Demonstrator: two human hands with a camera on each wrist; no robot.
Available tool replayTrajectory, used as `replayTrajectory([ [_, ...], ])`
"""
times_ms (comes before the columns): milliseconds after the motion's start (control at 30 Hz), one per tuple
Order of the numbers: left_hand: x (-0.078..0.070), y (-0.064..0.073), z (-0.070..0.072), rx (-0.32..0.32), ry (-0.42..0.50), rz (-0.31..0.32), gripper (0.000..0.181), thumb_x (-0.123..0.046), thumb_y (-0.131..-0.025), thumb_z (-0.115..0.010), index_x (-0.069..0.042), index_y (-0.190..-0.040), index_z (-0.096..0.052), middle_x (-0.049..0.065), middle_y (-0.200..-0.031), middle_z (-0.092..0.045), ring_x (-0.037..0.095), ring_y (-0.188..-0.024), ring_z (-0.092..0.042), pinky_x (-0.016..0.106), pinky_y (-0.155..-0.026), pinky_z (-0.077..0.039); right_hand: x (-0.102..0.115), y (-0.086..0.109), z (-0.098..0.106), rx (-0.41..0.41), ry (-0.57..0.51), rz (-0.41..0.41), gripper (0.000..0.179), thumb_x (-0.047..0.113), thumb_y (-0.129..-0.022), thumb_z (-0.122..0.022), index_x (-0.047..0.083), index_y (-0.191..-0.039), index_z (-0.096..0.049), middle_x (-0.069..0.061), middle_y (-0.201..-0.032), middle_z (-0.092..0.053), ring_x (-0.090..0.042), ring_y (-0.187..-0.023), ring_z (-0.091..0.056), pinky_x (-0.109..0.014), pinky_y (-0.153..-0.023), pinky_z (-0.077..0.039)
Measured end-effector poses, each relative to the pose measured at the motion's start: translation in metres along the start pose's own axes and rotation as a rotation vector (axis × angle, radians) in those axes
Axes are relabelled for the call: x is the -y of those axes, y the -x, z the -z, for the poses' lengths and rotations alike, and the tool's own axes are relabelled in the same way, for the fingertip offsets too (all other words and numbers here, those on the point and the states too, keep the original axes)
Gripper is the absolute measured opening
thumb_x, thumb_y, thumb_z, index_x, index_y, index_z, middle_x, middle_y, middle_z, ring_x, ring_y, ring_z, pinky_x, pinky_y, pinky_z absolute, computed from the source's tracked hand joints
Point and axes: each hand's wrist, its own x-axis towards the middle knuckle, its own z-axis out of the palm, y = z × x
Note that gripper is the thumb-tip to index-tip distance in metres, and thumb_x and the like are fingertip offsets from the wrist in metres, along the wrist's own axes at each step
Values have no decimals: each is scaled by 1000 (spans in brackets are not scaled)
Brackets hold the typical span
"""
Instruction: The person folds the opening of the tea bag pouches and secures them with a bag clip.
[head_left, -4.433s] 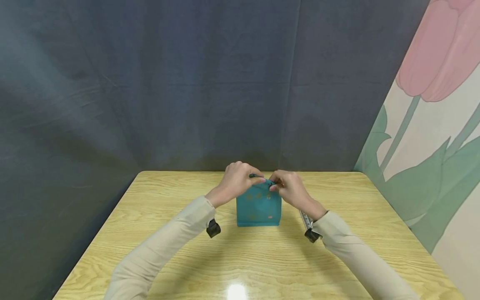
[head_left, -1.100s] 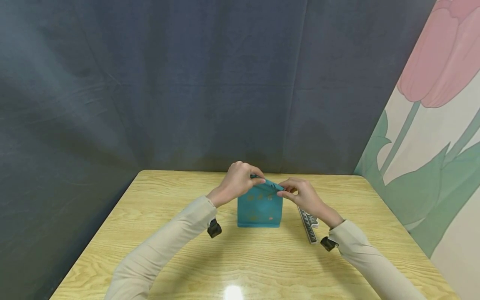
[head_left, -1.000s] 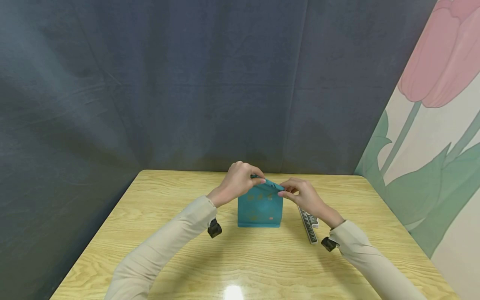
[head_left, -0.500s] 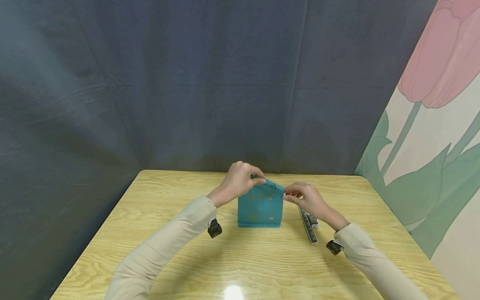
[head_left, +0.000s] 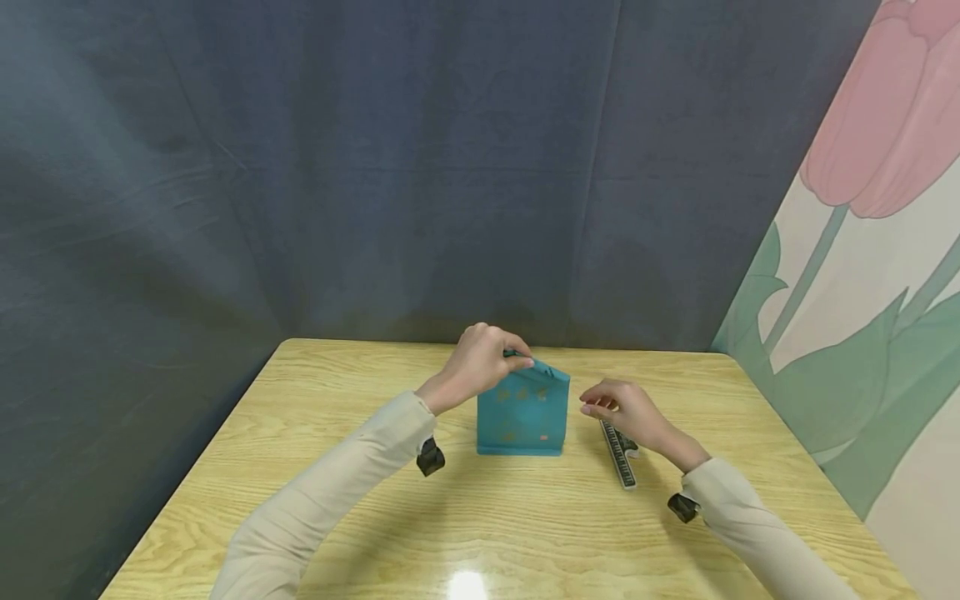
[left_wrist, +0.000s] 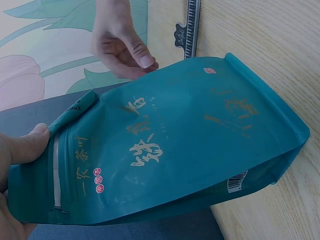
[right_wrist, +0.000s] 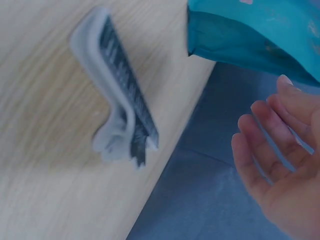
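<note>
The left hand (head_left: 477, 362) pinches the bag (head_left: 521, 423) at its top; beside it, the right hand (head_left: 632, 413), fingers loosely curved, holds nothing.

Head view: 1 teal bag (head_left: 521, 421) at centre; 1 black-and-white patterned strip (head_left: 618, 454), right of centre; 2 hands, comprising 1 left hand (head_left: 476, 367) and 1 right hand (head_left: 630, 412); 2 pale sleeves (head_left: 322, 492), lower left and lower right; 2 black wrist devices (head_left: 431, 457); 1 counter (head_left: 525, 533), lower half; 1 dark curtain (head_left: 420, 167), upper half; 1 large pink flower (head_left: 870, 125), upper right. Left wrist view: 3 round red marks (left_wrist: 98, 180), lower left; 1 squarish red mark (left_wrist: 210, 71), upper right; 1 barcode (left_wrist: 237, 181), lower right.
</note>
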Motion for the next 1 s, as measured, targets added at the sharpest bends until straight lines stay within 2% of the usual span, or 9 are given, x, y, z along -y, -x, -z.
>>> replayTrajectory([
  [233,1,0,-1,-2,0,-3,12,-20,-88,-77,-11,-95,-81,1,-86,-76,3,-35,-26,20,-47,-23,-8,11,0,-26,25,11,10,3,-86,-75,2,-96,-75,-2,-85,-70,-12,-71,-63,-29,-64,-53],
  [433,0,0,-1,3,2,1,12,-19,-89,-76,-11,-95,-81,2,-86,-76,3,-36,-31,20,-47,-24,-17,20,2,8,47,-41,11,3,-87,-75,2,-98,-76,-1,-88,-70,-12,-74,-63,-30,-66,-53],
  [633,1,0,-1,8,2,4,12,-20,-89,-76,-11,-95,-81,2,-87,-76,3,-36,-34,20,-47,-24,-24,29,3,15,61,-51,14,2,-87,-74,-1,-101,-76,-10,-94,-72,-22,-81,-65,-40,-69,-54],
  [733,1,0,0,5,8,4,12,-20,-89,-76,-11,-95,-81,2,-87,-76,3,-36,-34,20,-47,-24,-27,32,4,27,60,-69,16,2,-88,-74,-2,-103,-75,-11,-96,-71,-26,-84,-65,-42,-71,-54],
  [1000,1,-1,0,-1,15,-4,12,-20,-89,-76,-11,-95,-81,1,-85,-76,2,-36,-24,21,-46,-22,-36,40,6,50,66,-112,18,2,-86,-76,-4,-102,-74,-10,-94,-70,-28,-84,-65,-44,-72,-55],
])
